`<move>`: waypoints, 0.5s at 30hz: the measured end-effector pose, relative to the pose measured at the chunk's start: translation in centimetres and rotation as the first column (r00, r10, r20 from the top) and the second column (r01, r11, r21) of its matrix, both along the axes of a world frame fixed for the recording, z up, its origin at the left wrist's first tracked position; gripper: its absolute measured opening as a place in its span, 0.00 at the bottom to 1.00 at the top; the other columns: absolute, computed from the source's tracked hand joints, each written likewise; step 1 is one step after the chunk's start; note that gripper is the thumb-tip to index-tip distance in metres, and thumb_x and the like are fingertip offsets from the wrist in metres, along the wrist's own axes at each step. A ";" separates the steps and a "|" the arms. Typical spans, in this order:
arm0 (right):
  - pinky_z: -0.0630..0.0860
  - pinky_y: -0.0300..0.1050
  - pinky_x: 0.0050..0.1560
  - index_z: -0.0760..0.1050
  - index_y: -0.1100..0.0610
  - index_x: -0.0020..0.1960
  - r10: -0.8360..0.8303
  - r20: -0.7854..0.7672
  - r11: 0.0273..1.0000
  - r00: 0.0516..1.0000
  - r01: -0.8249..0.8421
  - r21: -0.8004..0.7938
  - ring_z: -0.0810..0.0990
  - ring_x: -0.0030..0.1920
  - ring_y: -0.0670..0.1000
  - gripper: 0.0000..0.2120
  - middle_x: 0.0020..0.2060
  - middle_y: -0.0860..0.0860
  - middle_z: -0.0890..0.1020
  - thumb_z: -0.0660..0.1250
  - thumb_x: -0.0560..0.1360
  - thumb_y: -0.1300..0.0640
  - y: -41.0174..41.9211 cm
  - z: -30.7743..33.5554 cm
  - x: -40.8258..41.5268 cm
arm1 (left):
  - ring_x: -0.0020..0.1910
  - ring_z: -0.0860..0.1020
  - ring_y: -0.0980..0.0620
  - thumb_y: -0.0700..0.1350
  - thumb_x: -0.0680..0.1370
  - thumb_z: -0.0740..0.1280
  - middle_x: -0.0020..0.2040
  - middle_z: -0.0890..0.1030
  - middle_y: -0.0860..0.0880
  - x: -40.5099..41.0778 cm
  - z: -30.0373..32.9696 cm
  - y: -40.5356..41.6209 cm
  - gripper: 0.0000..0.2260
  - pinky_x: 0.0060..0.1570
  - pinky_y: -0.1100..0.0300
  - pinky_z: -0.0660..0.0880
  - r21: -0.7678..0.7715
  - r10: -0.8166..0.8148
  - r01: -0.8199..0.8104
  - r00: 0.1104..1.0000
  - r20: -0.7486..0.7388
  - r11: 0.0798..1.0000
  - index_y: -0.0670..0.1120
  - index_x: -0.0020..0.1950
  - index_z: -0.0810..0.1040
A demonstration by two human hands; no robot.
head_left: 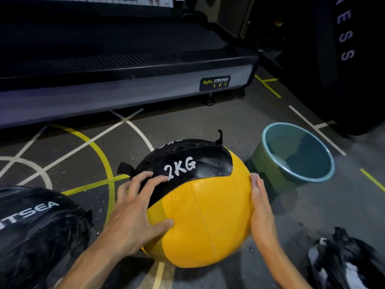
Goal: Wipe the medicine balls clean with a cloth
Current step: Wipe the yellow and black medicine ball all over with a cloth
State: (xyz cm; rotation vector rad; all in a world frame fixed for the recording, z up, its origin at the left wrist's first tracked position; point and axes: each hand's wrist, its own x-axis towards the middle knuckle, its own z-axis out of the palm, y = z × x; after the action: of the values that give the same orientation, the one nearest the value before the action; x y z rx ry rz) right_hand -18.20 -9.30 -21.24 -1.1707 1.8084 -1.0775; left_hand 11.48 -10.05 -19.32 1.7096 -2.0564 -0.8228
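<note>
Head view: medicine ball (200, 222), one, round, glossy yellow panels with a black band marked 2KG, on the floor between both hands; left hand (137, 209) spread flat on it; right hand (260, 207), fingers straight and together, pressed to its side; black ball (35, 230), one, wrinkled; bucket (270, 167), one, round plastic; crumpled black-and-white cloth (343, 261), one

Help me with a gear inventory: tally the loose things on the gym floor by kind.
Medicine balls: 2, the yellow and black ball between the left hand and right hand, and a black ball
Buckets: 1, the bucket
Cloths: 1, the cloth
Total: 4
</note>
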 end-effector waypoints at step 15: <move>0.55 0.58 0.80 0.61 0.45 0.79 0.329 -0.503 0.925 0.799 -0.380 0.001 0.57 0.80 0.46 0.27 0.78 0.48 0.65 0.40 0.85 0.39 -3.5 3.2 2.1 | 0.73 0.51 0.50 0.68 0.66 0.76 0.76 0.46 0.66 -0.2 -1.1 1.8 0.42 0.75 0.43 0.61 -0.046 -0.010 0.014 0.996 0.093 0.999 0.76 0.69 0.51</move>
State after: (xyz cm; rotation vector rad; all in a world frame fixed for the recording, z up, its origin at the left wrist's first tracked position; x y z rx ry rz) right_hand -16.10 -12.81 -18.02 -1.9012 1.8006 -0.6866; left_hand 11.24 -8.28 -20.41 1.7422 -2.1307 -0.7055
